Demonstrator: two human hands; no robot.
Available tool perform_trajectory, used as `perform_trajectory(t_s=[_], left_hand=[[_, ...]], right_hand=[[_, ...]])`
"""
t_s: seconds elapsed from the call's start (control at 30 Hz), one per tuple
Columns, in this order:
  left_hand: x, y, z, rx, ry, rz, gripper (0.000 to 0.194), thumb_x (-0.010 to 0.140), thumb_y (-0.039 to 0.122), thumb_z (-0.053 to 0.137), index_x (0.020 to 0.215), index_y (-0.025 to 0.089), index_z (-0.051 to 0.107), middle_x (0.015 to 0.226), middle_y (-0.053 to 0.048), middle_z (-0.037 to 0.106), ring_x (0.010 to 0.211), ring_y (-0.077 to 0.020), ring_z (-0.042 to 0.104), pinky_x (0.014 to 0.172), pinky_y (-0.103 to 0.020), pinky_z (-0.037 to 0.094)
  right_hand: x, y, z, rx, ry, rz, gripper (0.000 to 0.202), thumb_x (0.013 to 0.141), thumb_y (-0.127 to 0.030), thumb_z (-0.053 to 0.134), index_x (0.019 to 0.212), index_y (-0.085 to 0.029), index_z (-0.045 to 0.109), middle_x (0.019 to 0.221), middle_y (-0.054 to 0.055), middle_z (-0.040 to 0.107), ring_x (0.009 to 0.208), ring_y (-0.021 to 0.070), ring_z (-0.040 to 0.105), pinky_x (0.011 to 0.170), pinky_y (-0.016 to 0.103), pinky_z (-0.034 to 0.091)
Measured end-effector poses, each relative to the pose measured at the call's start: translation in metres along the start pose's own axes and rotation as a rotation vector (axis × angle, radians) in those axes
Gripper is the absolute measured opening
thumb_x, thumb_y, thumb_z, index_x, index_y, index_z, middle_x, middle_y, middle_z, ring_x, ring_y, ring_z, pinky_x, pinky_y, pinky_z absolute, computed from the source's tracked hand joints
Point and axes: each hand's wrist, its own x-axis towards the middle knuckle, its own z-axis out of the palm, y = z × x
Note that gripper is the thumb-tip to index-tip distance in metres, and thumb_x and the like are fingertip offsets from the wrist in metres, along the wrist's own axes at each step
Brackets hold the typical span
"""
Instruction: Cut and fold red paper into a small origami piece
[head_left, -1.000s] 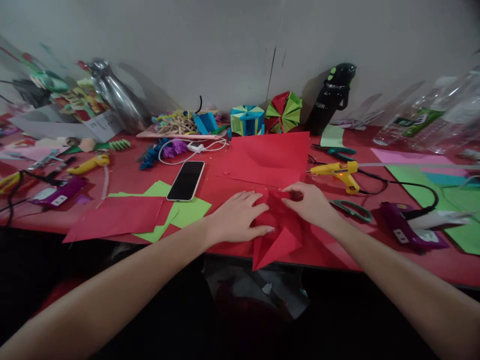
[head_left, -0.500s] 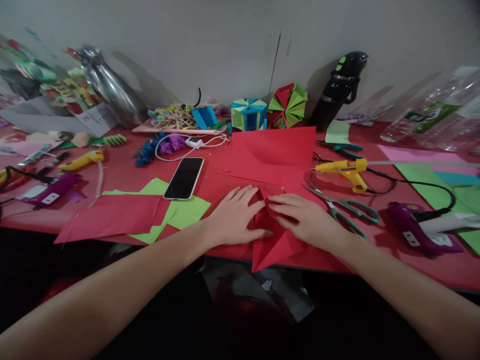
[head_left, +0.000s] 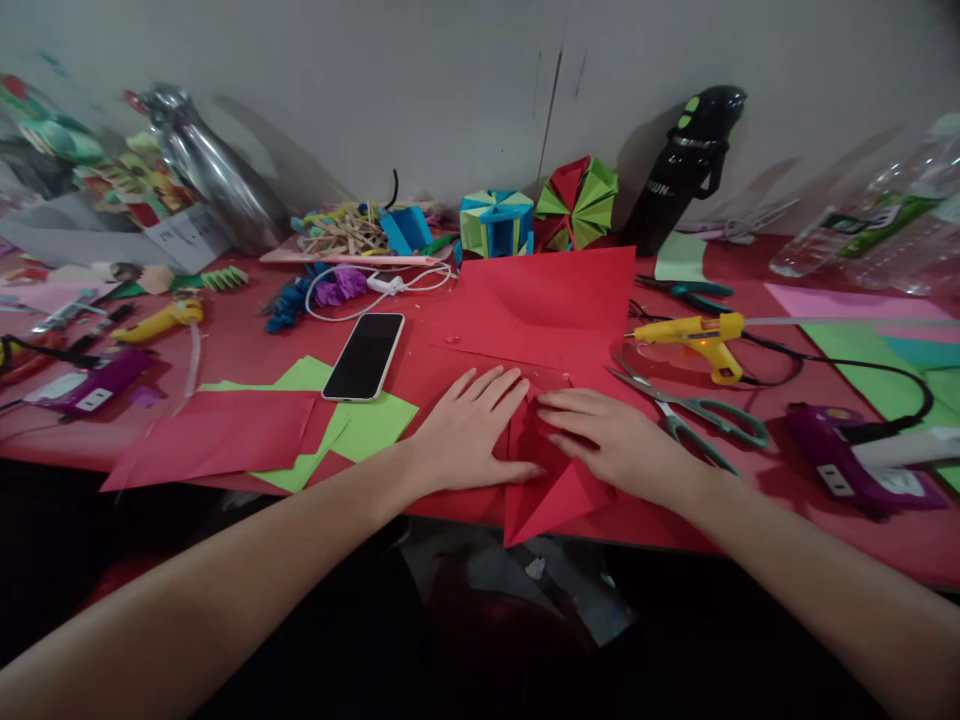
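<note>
one folded red paper (head_left: 559, 502) lies right of the phone (head_left: 364, 356) and nearer the person, its tip at the table's (head_left: 769, 495) front edge. the folding looks partway: one pointed flap is turned at the near end, while the part under the hands is hidden and not pressed flat, as far as it shows. how many folds remain, i cannot tell.

two hands work on it, both right of the phone. the left hand (head_left: 471, 430) lies open and flat, fingers spread, gripping nothing. the right hand (head_left: 619, 435) rests with bent fingers over the paper; whether it pinches it, i cannot tell.

beyond, counted: one flat red sheet (head_left: 555, 300) right of the phone; one pair of scissors (head_left: 664, 398), one of pliers (head_left: 690, 290) and one black flask (head_left: 686, 165) farther right; two paper shapes (head_left: 497, 225) behind and right of it; two glue guns, one (head_left: 161, 318) left of it, one (head_left: 697, 335) right. green sheets (head_left: 375, 425) overlap just nearer than the phone, too layered to count.
</note>
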Motion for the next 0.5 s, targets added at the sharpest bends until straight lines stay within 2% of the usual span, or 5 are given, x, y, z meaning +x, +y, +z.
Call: perform_trajectory(t_s=[0.2,0.5], left_hand=[[-0.0002,-0.0009,0.0007,0.041,-0.036,-0.014,0.101,0.08,0.081,0.043,0.154,0.014,0.031,0.161,-0.02,0.027,0.148,-0.0374,0.024,0.12,-0.054,0.016],[-0.001,-0.0011,0.0011,0.034,-0.029,0.005,0.099,0.082,0.08,0.043,0.153,0.012,0.031,0.162,-0.021,0.023,0.149,-0.0377,0.022,0.12,-0.054,0.015]], right_hand=[[-0.0014,-0.001,0.0033,-0.043,0.025,-0.054,0.028,0.097,-0.022,0.052,0.114,-0.017,0.073,0.128,0.011,0.069,0.121,0.0277,0.063,0.107,0.049,0.05],[-0.0019,-0.0049,0.0019,-0.011,-0.025,-0.031,0.032,0.098,-0.023,0.053,0.124,-0.015,0.068,0.131,0.012,0.066,0.127,0.0274,0.059,0.109,0.051,0.047]])
